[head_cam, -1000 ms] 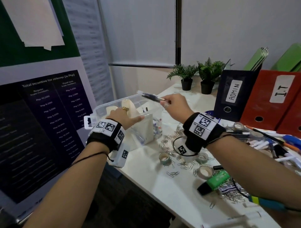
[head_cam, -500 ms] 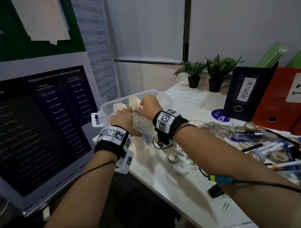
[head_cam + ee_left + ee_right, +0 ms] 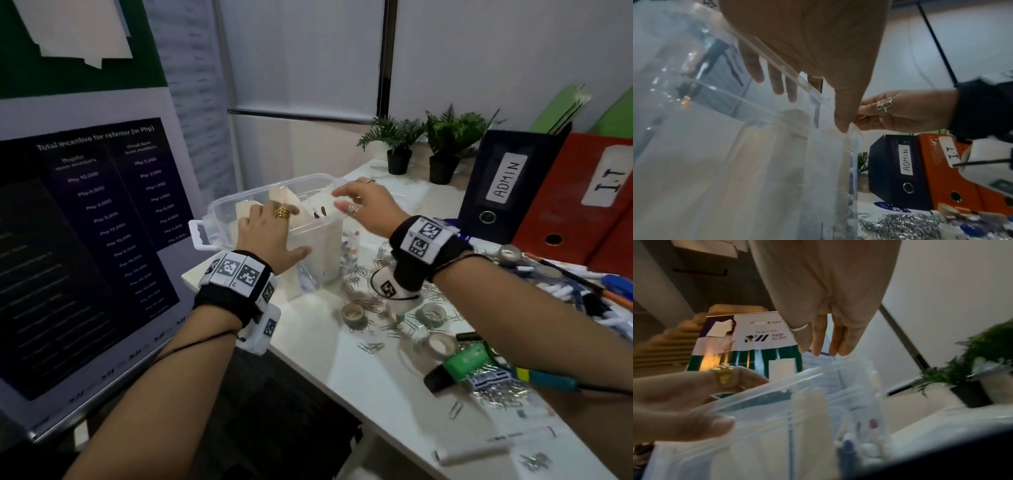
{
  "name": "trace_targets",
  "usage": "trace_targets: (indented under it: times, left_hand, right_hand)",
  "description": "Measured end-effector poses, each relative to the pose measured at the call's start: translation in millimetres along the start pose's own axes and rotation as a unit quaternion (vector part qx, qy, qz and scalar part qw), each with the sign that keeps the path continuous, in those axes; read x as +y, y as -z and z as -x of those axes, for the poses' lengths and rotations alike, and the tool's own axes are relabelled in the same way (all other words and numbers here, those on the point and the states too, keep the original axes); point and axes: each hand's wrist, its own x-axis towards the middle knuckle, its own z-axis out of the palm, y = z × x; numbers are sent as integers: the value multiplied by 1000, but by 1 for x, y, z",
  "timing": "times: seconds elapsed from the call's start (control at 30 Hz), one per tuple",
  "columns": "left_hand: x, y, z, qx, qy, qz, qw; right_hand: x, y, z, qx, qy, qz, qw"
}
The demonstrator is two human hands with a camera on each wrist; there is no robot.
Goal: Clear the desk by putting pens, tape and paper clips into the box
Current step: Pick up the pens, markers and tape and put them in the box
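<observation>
Letting go of the pen over the box is what has changed: a second ago your right hand carried a dark pen toward the clear box, half a second ago it was down inside the rim, and now it is up above the rim with its fingers straight, loosely spread and holding nothing. Dark pen ends show inside the box, next to the pale divider cards; which of them is the pen you brought in I cannot tell. Your left hand has stayed where it was, fingers hooked over the near wall and thumb pressed on the outside, steadying the box.

So one more pen is in, by my reading, and your right hand is free for the next pick. Plenty is left on the counter: the rolls of tape just beside the box, the scattered paper clips, the green highlighter, and the heap of pens in front of the binders. The tape rolls are nearest your free hand.
</observation>
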Motion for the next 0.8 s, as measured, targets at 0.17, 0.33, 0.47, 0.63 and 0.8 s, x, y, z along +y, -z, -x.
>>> trace_targets:
  times: [0.17,0.33,0.47,0.63,0.8]
  left_hand:
    - [41,5,8,108,-104,24,988]
    - [95,-24,-4,-60,-180,77,979]
    - [113,-56,-22,-219,-157,58,961]
    - [138,-71,-46,-283,-133,11,950]
    - [182,-109,-90,-324,-122,-33,937]
  right_hand:
    - [57,43,28,-44,-106,128,985]
    - [108,63,67,-162,-218,210,939]
    - [127,52,77,-225,-223,259,913]
    - [131,34,55,-188,-204,257,926]
    - [145,16,39,-233,-214,287,904]
